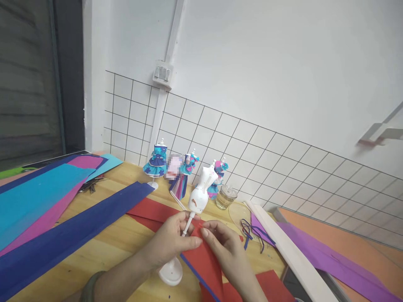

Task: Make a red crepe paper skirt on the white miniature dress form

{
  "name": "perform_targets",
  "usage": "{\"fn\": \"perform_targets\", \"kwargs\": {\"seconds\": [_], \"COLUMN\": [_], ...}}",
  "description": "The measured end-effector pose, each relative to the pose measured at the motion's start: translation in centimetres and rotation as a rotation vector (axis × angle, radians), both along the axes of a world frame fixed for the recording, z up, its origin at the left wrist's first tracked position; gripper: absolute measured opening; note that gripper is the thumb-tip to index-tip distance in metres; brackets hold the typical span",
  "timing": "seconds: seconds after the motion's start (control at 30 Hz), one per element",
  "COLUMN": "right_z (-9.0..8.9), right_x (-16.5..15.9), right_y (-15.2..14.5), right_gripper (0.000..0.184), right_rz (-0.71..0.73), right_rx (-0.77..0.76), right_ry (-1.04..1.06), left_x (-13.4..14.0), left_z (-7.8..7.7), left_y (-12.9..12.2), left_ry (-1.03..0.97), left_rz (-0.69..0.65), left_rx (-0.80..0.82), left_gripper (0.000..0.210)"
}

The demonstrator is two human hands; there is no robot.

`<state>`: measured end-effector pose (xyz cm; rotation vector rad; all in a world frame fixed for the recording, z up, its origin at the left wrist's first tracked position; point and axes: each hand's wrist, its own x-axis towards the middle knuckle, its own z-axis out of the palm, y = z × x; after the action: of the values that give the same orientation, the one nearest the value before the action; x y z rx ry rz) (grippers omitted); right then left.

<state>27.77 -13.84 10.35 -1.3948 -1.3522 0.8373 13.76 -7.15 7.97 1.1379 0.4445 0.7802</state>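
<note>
Item: white miniature mannequin [201,188] on a thin rod with a round base [170,273], tilted, base resting on the wooden tabletop [122,243].

Left hand [171,243]: fingers closed around the rod just under the torso, which keeps the figure steady and leaning toward the person.

Right hand [225,245]: fingertips pinching the upper edge of a red paper sheet [204,262], brought up against the rod beside the left thumb, apparently so the sheet meets the figure's lower part.

Beneath and around the hands: more red sheet lying flat on the tabletop.

Left side: long strips of navy paper [72,235], turquoise paper [34,197] and magenta paper [47,218], laid side by side, overlapping.

Behind, against the tiled wall [252,151]: three dressed mannequins [157,161] in blue, pink and purple outfits, upright; one is partly blurred. Just right of them, a small glass jar [225,197].

Right side: loose dark blue cord [250,233], a white strip [289,247], purple paper [330,260], orange sheet [346,239].
</note>
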Motion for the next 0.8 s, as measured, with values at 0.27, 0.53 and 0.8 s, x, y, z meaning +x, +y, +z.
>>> {"fn": "perform_targets", "kwargs": {"seconds": [0.27, 0.53, 0.8], "right_z": [-0.3, 0.4, -0.6], "right_x": [0.2, 0.5, 0.9], "right_y": [0.4, 0.2, 0.4], "right_gripper": [0.032, 0.029, 0.031], "right_rz": [-0.001, 0.009, 0.151], "right_rx": [0.002, -0.013, -0.159], "right_ry": [-0.007, 0.179, 0.214], "left_x": [0.2, 0.0, -0.1], "left_z": [-0.5, 0.0, -0.6], "left_y": [0.0, -0.1, 0.3], "left_ry": [0.030, 0.051, 0.093], "left_rz": [-0.035, -0.027, -0.017], "left_rx": [0.067, 0.059, 0.155], "left_gripper": [0.043, 0.046, 0.037]}}
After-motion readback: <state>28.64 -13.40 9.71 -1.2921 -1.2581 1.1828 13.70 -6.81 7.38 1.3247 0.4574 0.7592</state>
